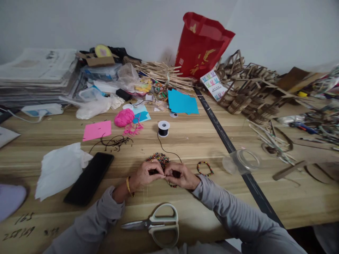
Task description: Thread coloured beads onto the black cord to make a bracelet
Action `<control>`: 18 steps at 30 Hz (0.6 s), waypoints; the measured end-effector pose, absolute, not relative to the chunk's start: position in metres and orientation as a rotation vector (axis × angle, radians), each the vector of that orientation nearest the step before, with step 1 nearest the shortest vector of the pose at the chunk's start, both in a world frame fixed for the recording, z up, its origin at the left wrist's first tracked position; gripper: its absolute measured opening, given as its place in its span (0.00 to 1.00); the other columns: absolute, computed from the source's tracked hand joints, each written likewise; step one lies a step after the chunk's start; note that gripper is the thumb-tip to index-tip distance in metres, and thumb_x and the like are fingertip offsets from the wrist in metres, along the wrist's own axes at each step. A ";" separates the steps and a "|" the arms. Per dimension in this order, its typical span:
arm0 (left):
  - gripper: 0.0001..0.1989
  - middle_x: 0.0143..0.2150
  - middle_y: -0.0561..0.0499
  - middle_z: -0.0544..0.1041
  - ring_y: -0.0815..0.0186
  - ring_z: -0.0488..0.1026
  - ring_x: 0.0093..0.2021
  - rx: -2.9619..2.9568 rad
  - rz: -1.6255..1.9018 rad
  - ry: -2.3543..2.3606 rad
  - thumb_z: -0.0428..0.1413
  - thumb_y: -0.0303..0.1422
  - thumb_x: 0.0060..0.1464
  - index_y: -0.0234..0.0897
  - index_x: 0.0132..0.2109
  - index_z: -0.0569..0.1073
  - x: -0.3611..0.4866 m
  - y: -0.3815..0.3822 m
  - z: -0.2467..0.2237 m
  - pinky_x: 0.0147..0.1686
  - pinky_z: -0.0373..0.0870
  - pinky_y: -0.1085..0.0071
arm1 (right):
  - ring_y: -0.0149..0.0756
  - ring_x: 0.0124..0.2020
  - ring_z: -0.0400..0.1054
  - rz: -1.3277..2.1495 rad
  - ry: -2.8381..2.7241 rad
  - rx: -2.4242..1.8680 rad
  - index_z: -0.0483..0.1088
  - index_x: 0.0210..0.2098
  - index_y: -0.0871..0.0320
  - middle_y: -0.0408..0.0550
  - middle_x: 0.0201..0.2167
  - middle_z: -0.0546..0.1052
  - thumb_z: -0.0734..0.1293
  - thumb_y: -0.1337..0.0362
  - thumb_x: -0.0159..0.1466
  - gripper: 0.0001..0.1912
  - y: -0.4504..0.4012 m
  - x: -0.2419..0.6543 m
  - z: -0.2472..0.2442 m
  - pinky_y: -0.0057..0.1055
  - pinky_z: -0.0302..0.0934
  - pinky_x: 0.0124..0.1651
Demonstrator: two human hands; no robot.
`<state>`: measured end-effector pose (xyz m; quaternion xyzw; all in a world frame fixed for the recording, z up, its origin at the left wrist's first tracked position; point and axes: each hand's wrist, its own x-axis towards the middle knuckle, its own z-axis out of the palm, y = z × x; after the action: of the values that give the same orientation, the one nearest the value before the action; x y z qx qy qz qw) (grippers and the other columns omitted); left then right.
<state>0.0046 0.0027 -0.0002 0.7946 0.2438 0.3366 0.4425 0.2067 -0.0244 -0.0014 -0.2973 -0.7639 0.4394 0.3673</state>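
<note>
My left hand [148, 173] and my right hand [182, 175] meet fingertip to fingertip above the wooden table, both in a pinch. A thin black cord [169, 151] runs from a white spool [163, 128] to my right hand, which grips it. What sits between my left fingertips is too small to make out. Behind my hands lies a heap of multicoloured beads [160, 157], partly hidden by my fingers. A short row of strung beads [173, 185] shows beneath my right hand. To its right rests a finished-looking beaded bracelet [204, 168].
White-handled scissors [162, 224] lie in front of me. A black phone [89, 179] and white tissue [59, 169] are at left, with cord scraps [115, 141] behind. A clear tape roll [247, 159] sits at right. Pink yarn [124, 118] and small woven baskets [249, 102] are farther back.
</note>
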 end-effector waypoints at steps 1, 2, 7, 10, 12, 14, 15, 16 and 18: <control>0.13 0.27 0.45 0.77 0.65 0.73 0.32 1.961 0.823 0.603 0.60 0.37 0.54 0.31 0.28 0.76 0.005 0.003 0.000 0.35 0.69 0.69 | 0.28 0.25 0.59 1.113 -1.988 -0.747 0.68 0.31 0.62 0.45 0.25 0.67 0.65 0.59 0.63 0.11 -0.024 0.207 0.000 0.25 0.56 0.28; 0.13 0.27 0.45 0.77 0.65 0.73 0.32 1.951 0.814 0.599 0.59 0.37 0.54 0.31 0.28 0.76 0.004 0.003 0.001 0.35 0.69 0.69 | 0.28 0.25 0.58 1.091 -2.018 -0.721 0.67 0.30 0.61 0.45 0.25 0.67 0.65 0.60 0.63 0.11 -0.024 0.207 0.001 0.25 0.56 0.29; 0.14 0.27 0.46 0.77 0.66 0.72 0.31 1.907 0.809 0.599 0.59 0.39 0.54 0.31 0.28 0.76 0.001 0.004 0.004 0.35 0.69 0.69 | 0.33 0.32 0.61 1.021 -2.067 -0.598 0.62 0.26 0.59 0.50 0.30 0.68 0.65 0.59 0.61 0.12 -0.023 0.208 0.004 0.30 0.60 0.36; 0.15 0.27 0.46 0.76 0.66 0.72 0.31 1.902 0.805 0.612 0.60 0.40 0.53 0.31 0.27 0.75 0.000 0.005 0.004 0.35 0.69 0.69 | 0.33 0.31 0.61 1.080 -2.009 -0.633 0.59 0.23 0.58 0.49 0.28 0.67 0.61 0.58 0.64 0.16 -0.022 0.209 0.005 0.30 0.59 0.34; 0.16 0.27 0.46 0.76 0.66 0.72 0.31 1.895 0.793 0.609 0.60 0.41 0.53 0.31 0.27 0.76 0.000 0.004 0.004 0.35 0.69 0.69 | 0.32 0.29 0.60 1.118 -1.969 -0.683 0.60 0.23 0.59 0.48 0.26 0.67 0.60 0.56 0.65 0.18 -0.022 0.210 0.004 0.30 0.59 0.34; 0.15 0.27 0.46 0.76 0.66 0.72 0.32 1.895 0.787 0.607 0.60 0.41 0.53 0.31 0.28 0.76 0.001 0.004 0.004 0.35 0.69 0.69 | 0.31 0.28 0.60 1.141 -1.924 -0.733 0.63 0.25 0.60 0.47 0.25 0.67 0.61 0.54 0.65 0.18 -0.022 0.210 0.003 0.29 0.59 0.34; 0.15 0.27 0.46 0.76 0.66 0.72 0.32 1.897 0.788 0.608 0.60 0.40 0.53 0.31 0.28 0.76 0.001 0.004 0.004 0.35 0.69 0.69 | 0.30 0.27 0.60 1.161 -1.900 -0.754 0.64 0.26 0.61 0.47 0.25 0.67 0.62 0.53 0.65 0.18 -0.023 0.210 0.002 0.28 0.58 0.33; 0.15 0.27 0.46 0.76 0.66 0.72 0.31 1.900 0.793 0.612 0.60 0.40 0.53 0.31 0.28 0.76 0.001 0.004 0.005 0.35 0.69 0.70 | 0.29 0.26 0.59 1.194 -1.875 -0.772 0.65 0.27 0.62 0.46 0.25 0.67 0.62 0.53 0.64 0.18 -0.024 0.210 0.001 0.27 0.58 0.31; 0.14 0.27 0.46 0.76 0.66 0.72 0.31 1.908 0.807 0.615 0.60 0.39 0.53 0.31 0.28 0.76 0.002 0.004 0.006 0.34 0.69 0.70 | 0.26 0.23 0.58 1.283 -1.829 -0.791 0.67 0.30 0.63 0.44 0.23 0.67 0.65 0.53 0.63 0.17 -0.025 0.209 -0.001 0.23 0.54 0.26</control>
<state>0.0022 0.0040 0.0062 0.7788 0.2512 0.3295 0.4709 0.2091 -0.0250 -0.0013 -0.3090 -0.7151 0.5015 0.3763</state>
